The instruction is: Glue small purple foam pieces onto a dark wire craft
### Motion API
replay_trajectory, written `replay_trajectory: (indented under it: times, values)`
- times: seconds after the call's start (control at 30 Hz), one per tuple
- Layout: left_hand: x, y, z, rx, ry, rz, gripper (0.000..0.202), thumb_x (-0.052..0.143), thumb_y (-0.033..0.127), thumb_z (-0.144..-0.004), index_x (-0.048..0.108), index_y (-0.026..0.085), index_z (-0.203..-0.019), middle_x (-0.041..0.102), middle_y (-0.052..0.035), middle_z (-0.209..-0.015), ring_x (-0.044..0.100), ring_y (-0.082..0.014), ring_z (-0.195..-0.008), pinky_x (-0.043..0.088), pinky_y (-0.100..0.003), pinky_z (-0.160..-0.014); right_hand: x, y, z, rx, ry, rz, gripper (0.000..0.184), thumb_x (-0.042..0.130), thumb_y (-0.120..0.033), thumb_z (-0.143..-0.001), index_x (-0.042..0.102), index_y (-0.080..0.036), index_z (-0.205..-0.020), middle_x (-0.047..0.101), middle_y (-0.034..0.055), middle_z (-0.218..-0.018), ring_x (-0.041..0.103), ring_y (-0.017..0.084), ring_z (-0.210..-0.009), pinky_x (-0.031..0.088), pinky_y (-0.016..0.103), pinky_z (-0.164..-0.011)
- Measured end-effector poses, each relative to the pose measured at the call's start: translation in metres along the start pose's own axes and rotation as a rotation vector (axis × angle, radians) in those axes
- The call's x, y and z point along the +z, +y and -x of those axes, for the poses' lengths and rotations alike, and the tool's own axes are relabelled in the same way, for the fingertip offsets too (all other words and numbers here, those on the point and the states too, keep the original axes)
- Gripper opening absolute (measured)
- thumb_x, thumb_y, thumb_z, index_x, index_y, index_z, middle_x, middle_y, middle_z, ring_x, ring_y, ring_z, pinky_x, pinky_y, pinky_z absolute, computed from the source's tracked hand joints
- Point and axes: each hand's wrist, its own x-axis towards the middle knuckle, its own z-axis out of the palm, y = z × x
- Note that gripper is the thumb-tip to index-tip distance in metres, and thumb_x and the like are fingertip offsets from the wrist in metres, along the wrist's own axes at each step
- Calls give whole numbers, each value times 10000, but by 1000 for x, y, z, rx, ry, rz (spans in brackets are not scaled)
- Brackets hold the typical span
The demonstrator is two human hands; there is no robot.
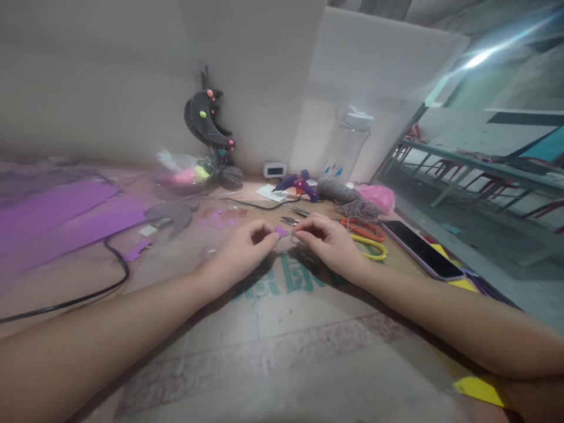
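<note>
Between the thumb and forefinger of my left hand (242,249), a small purple cut-out piece (282,231) is pinched by its edge. Just to its right, my right hand (328,241) is closed in a pinch, its fingertips very near the piece. Whatever lies in those right fingertips is too small to make out. Behind the hands are the scissor blades (288,221); orange handles (365,229) and yellow handles (374,249) show beside my right hand. Several purple scraps (218,220) lie beyond my left hand.
A blue glue gun (299,185) with a red light rests at the back, beside grey yarn (337,194) and a clear bottle (346,147). A phone (420,249) lies right. Purple sheets (66,214) and a black cable (121,276) lie left. A dark crescent ornament (200,117) stands behind.
</note>
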Motion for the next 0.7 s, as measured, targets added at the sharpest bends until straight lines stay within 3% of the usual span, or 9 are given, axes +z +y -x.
replay_trajectory:
  times: [0.37, 0.47, 0.53, 0.6, 0.7]
  values:
    - [2, -1, 4, 13, -68, -29, 237, 509, 386, -857, 596, 183, -772, 638, -20, -732, 567, -169, -692, 409, -284, -635, 0, -4, 0, -29, -17, -11, 126, 540, -231, -890, 658, -189, -901, 616, 25, -873, 580, 142, -801, 455, 287, -722]
    - [2, -1, 3, -14, -73, 18, 228, 521, 381, -850, 595, 185, -760, 643, -12, -711, 565, -162, -666, 409, -277, -619, 4, -3, 1, -4, -18, -186, 160, 532, -239, -891, 607, -216, -1030, 613, 39, -1015, 600, 139, -832, 490, 295, -748]
    - [1, -1, 1, -41, -52, 59, 218, 533, 373, -841, 589, 187, -742, 646, -8, -699, 573, -163, -668, 418, -277, -630, 4, -2, 1, 51, 25, -363, 208, 548, -271, -881, 524, -237, -1085, 596, 25, -1005, 607, 125, -766, 514, 288, -699]
    - [1, -3, -2, -63, -15, 101, 222, 545, 381, -835, 583, 188, -732, 647, -6, -700, 588, -167, -695, 432, -283, -667, 3, -2, 1, 96, 93, -404, 159, 564, -314, -872, 498, -230, -990, 568, -15, -828, 569, 111, -640, 496, 265, -607]
    - [1, -8, -5, -87, 15, 172, 245, 558, 412, -831, 575, 191, -727, 642, -4, -700, 598, -172, -715, 443, -288, -695, -1, -7, 2, 43, 78, -164, 203, 543, -335, -888, 545, -189, -747, 527, -24, -654, 522, 110, -595, 440, 253, -586]
